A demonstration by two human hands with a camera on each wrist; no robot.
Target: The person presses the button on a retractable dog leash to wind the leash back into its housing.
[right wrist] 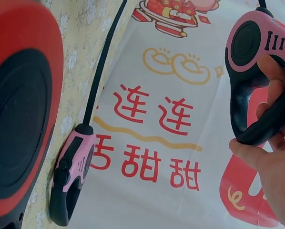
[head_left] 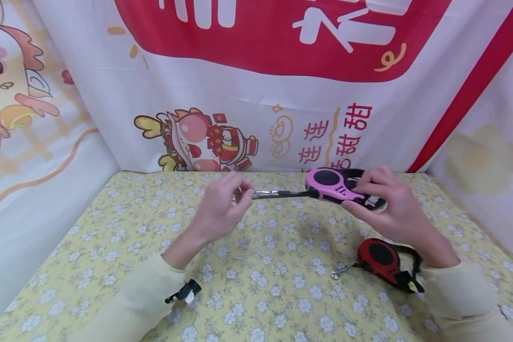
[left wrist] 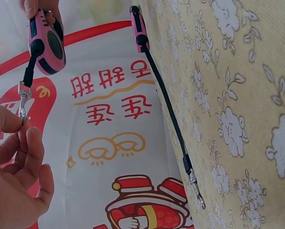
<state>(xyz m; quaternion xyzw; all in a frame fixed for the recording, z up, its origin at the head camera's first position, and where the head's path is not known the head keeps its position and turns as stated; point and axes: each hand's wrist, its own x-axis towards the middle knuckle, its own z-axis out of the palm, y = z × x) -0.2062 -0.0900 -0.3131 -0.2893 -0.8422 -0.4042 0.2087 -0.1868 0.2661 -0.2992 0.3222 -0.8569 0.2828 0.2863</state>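
Observation:
My right hand (head_left: 386, 202) holds a pink and black retractable dog leash (head_left: 331, 184) by its looped handle, raised above the table. A short length of black strap (left wrist: 29, 71) comes out of its front. At the strap's end, my left hand (head_left: 220, 206) pinches the silver snap hook (left wrist: 23, 98) between thumb and fingertips. A second pink leash (left wrist: 138, 29) lies at the far table edge, its strap drawn out to another snap hook (left wrist: 195, 183). In the head view the raised leash largely hides it. Below my right wrist lies a red and black retractable leash (head_left: 380, 260).
The red leash's snap hook (head_left: 341, 271) points left on the floral tablecloth (head_left: 248, 285). A printed white and red cloth (head_left: 261, 90) hangs behind the table, with more cloth at both sides. A black wrist strap mount (head_left: 187, 290) sits on my left sleeve.

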